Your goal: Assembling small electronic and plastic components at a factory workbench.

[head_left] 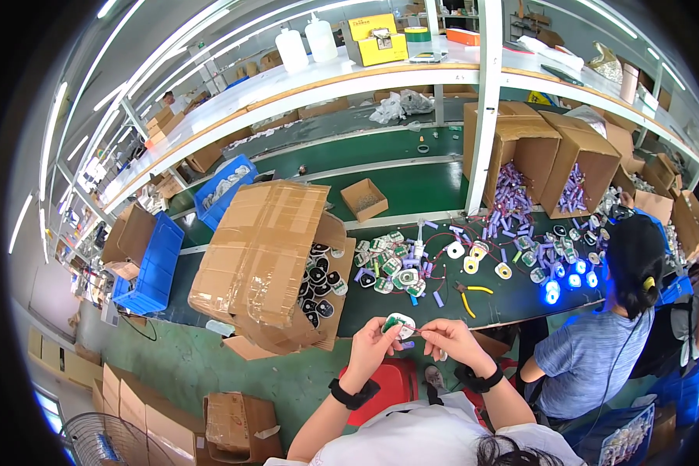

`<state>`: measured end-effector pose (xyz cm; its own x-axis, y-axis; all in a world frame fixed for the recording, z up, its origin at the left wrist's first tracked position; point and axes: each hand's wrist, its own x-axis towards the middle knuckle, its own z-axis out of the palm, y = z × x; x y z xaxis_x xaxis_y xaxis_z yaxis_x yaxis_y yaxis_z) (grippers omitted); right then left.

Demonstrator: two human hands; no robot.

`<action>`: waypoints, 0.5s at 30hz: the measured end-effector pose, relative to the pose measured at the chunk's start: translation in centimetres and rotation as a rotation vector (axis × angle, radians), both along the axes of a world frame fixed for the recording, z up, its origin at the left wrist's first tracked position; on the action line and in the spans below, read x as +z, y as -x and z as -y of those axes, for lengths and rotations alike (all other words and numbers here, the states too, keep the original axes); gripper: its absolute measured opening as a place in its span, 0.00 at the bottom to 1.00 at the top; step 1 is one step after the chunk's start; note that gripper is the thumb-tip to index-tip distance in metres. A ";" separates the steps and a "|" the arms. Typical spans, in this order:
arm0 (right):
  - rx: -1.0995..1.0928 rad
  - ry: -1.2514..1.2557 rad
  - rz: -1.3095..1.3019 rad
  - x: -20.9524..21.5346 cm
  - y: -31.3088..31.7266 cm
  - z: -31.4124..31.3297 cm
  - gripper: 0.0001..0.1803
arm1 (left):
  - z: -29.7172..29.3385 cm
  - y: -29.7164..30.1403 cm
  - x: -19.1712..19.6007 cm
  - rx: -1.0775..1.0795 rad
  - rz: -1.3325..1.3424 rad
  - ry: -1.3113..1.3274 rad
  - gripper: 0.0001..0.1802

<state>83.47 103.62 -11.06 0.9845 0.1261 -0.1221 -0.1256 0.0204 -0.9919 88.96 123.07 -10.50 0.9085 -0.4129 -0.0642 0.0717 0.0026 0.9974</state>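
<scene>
Over the bench's front edge, my left hand (371,346) grips a small white rounded housing with a green circuit board (400,321) in it. My right hand (450,340) pinches a thin reddish wire (414,330) at the housing's right side; its far end is hidden by the fingers. Beyond my hands lie yellow-handled pliers (467,300) with their handles spread. A pile of similar white housings with green boards (388,260) is in front of me, mixed with purple cylindrical cells and red wires. White round caps (455,250) and yellow-ringed ones lie to its right.
At left, a large cardboard box (260,248) lies tipped, spilling black-and-white round parts (318,283). Boxes of purple cells (512,186) stand back right. A co-worker (598,342) sits at right near blue glowing lamps (575,279). A red stool (384,392) is below my hands.
</scene>
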 end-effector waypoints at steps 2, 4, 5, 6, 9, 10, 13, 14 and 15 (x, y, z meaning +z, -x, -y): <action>-0.002 0.001 0.005 0.0 0.0 0.1 0.09 | 0.0 0.0 0.0 0.000 0.000 0.010 0.13; -0.004 0.009 0.007 -0.1 0.0 0.1 0.09 | 0.0 0.1 0.0 -0.002 0.015 -0.013 0.13; -0.005 0.009 0.007 -0.1 0.0 0.1 0.09 | 0.0 0.1 0.1 -0.003 0.015 -0.013 0.13; -0.004 0.001 0.008 0.0 0.0 0.1 0.09 | 0.0 0.1 0.2 -0.009 0.005 -0.034 0.13; -0.004 -0.009 -0.009 0.0 0.1 0.1 0.09 | 0.1 0.3 0.5 -0.010 0.005 -0.070 0.13; -0.005 -0.011 -0.027 0.0 0.1 0.0 0.09 | 0.2 0.4 0.6 -0.004 0.014 -0.084 0.12; -0.010 -0.006 -0.018 -0.1 0.2 0.1 0.09 | 0.4 0.6 0.9 -0.009 0.030 -0.083 0.12; -0.009 -0.007 -0.017 0.0 0.2 0.1 0.09 | 0.4 0.6 0.9 -0.008 0.030 -0.084 0.12; -0.006 -0.013 -0.012 0.1 0.3 0.0 0.10 | 0.4 0.6 0.7 -0.003 0.032 -0.057 0.12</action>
<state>83.21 103.58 -10.93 0.9837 0.1224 -0.1319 -0.1370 0.0341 -0.9900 88.40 122.62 -9.76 0.9092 -0.4122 -0.0584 0.0393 -0.0547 0.9977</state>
